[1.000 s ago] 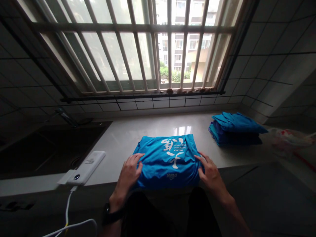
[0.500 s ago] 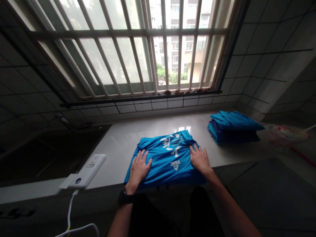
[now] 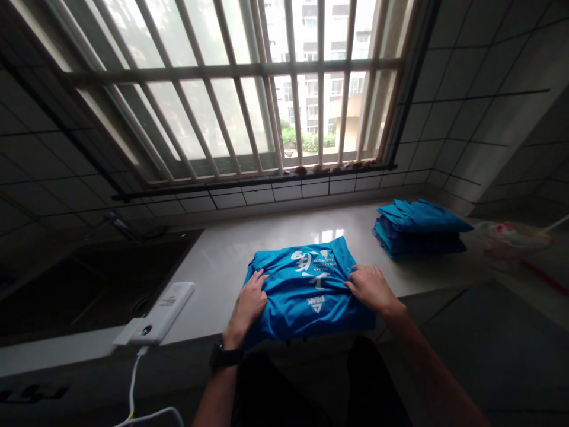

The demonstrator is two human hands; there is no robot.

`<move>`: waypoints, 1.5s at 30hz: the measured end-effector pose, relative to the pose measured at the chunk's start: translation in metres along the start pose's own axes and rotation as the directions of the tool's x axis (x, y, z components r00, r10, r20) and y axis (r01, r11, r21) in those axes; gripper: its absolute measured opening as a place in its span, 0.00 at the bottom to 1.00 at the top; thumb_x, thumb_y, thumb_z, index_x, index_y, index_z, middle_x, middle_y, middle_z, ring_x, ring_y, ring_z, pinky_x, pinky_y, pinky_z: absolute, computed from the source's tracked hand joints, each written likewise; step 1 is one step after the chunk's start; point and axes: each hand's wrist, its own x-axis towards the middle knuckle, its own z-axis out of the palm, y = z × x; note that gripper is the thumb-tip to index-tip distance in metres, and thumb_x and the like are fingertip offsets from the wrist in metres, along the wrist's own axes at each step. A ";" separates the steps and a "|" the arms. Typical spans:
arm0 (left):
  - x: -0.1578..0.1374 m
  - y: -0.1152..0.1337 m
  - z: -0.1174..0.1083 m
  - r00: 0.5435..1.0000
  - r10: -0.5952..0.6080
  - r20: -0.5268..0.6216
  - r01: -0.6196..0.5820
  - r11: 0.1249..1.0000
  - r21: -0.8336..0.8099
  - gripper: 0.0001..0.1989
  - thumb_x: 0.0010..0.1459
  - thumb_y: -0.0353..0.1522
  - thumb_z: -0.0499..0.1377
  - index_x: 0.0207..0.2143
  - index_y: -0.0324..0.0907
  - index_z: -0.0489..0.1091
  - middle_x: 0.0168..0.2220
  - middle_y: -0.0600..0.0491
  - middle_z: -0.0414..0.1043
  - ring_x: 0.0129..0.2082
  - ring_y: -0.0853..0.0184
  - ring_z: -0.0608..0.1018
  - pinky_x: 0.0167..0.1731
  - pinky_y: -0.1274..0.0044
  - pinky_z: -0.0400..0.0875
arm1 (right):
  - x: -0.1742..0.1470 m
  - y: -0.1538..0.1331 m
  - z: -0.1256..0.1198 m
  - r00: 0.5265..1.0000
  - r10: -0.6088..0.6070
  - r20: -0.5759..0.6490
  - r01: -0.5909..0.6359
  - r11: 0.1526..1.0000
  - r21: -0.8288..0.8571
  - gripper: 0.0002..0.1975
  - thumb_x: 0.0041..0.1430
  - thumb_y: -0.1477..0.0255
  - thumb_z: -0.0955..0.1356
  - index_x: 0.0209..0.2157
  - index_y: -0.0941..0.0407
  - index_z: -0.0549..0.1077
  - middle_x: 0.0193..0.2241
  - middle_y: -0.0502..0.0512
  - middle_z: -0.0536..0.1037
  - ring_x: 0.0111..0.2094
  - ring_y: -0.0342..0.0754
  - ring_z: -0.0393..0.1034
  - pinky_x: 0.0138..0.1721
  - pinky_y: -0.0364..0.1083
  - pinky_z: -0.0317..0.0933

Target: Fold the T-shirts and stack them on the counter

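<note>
A folded blue T-shirt (image 3: 306,290) with white lettering lies at the front edge of the counter, its lower side hanging slightly over. My left hand (image 3: 249,301) is at its left side, fingers closed on the fabric, a dark watch on the wrist. On the opposite side my right hand (image 3: 371,287) pinches the cloth with thumb and fingers. Creases run across the shirt between the two hands. Farther right sits a stack of folded blue clothes (image 3: 420,228), apart from my right hand.
A white power bank (image 3: 166,311) with a cable (image 3: 133,382) lies left on the counter (image 3: 213,261), beside a dark sink (image 3: 89,284) with a faucet (image 3: 122,226). At the far right is a plastic bag (image 3: 511,240). A barred window (image 3: 249,71) rises behind.
Both hands went from lying flat with spread fingers to gripping the shirt's sides. The right hand moved slightly outward, and the fabric looks more stretched sideways. The view shifted a little.
</note>
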 end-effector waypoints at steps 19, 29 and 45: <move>0.006 0.069 -0.013 0.979 -0.201 0.037 0.189 0.960 0.209 0.24 0.65 0.41 0.51 0.56 0.35 0.72 0.55 0.32 0.71 0.55 0.46 0.74 0.52 0.57 0.69 | 0.110 -0.006 -0.019 1.000 0.016 -0.003 -0.016 1.000 -0.020 0.26 0.69 0.78 0.55 0.64 0.55 0.67 0.65 0.66 0.65 0.64 0.60 0.59 0.63 0.58 0.53; -0.028 0.043 -0.024 0.991 0.095 0.090 -0.108 0.982 0.154 0.19 0.62 0.40 0.58 0.53 0.47 0.75 0.57 0.45 0.73 0.59 0.53 0.72 0.56 0.63 0.67 | -0.003 -0.036 0.079 0.946 -0.323 -0.002 0.321 0.940 0.119 0.24 0.69 0.64 0.64 0.65 0.46 0.66 0.69 0.64 0.57 0.69 0.67 0.49 0.64 0.68 0.51; -0.078 0.042 0.006 0.951 0.297 0.081 -0.306 0.941 0.144 0.37 0.57 0.21 0.55 0.67 0.55 0.59 0.67 0.47 0.63 0.66 0.54 0.66 0.56 0.64 0.71 | -0.035 -0.023 0.100 0.934 -0.285 -0.214 0.311 0.946 0.095 0.40 0.56 0.77 0.70 0.69 0.47 0.58 0.70 0.64 0.55 0.70 0.65 0.48 0.65 0.69 0.46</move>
